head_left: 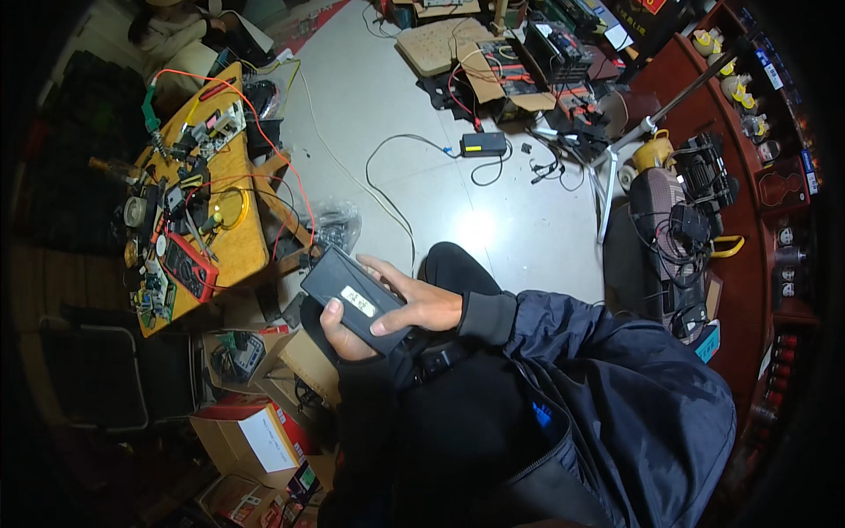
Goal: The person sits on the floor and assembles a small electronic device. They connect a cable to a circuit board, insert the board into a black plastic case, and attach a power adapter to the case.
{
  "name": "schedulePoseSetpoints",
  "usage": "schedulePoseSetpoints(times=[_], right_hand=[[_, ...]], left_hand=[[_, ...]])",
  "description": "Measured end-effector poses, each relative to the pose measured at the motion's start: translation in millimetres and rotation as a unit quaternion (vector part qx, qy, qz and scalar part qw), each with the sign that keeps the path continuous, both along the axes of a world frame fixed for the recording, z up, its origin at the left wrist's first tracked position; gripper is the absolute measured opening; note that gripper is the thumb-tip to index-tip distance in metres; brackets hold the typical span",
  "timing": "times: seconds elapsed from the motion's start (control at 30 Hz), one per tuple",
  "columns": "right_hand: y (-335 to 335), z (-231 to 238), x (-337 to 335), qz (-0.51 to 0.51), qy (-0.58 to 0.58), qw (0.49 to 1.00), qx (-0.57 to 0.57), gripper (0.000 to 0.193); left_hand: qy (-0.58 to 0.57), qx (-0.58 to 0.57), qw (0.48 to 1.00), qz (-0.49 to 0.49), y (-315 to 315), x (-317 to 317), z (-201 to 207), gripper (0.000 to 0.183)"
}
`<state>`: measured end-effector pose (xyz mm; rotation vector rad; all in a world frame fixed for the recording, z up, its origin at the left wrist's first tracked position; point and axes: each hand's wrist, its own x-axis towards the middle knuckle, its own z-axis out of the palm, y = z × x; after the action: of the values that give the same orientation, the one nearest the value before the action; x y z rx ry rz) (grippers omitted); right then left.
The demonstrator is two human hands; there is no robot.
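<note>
Both hands grip a black box-shaped power adapter [330, 280], a charger brick by its look, with a white handwritten label on its upper face. My left hand [344, 336] wraps the near left side, its thumb lying on the face beside the label. From the right, my right hand [424, 304] presses its thumb on the face while its fingers reach round the far edge. The brick is held tilted above my lap, and its underside is hidden. Dark cable ends show at its far left corner.
Left stands a wooden worktable [238, 255] with a red multimeter [189, 267], circuit boards and tools. Another black adapter [484, 144] lies on the floor with its cables. Open cardboard boxes [220, 436] sit at lower left. A metal stand [607, 189] and a cable-strewn seat [660, 211] are right. A person [180, 40] sits at far left.
</note>
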<state>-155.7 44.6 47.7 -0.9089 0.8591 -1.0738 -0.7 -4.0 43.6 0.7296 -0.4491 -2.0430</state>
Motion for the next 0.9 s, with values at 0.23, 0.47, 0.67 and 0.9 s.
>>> schedulePoseSetpoints(times=[0.23, 0.47, 0.67, 0.9], right_hand=[[1, 4, 0, -0.009, -0.074, 0.995, 0.068, 0.115], [1, 11, -16, 0.010, -0.085, 0.996, 0.031, 0.100], [-4, 13, -21, 0.002, -0.042, 0.990, 0.133, 0.090], [4, 15, -27, -0.052, 0.061, 0.997, 0.017, 0.099]], left_hand=[[-0.133, -0.060, 0.984, 0.104, 6, -26, -8, 0.061], [-0.063, -0.086, 0.992, -0.059, -6, -1, -16, 0.058], [-0.117, -0.120, 0.982, -0.092, -14, -1, -5, 0.059], [-0.147, -0.126, 0.980, -0.050, 1, -13, 6, 0.051]])
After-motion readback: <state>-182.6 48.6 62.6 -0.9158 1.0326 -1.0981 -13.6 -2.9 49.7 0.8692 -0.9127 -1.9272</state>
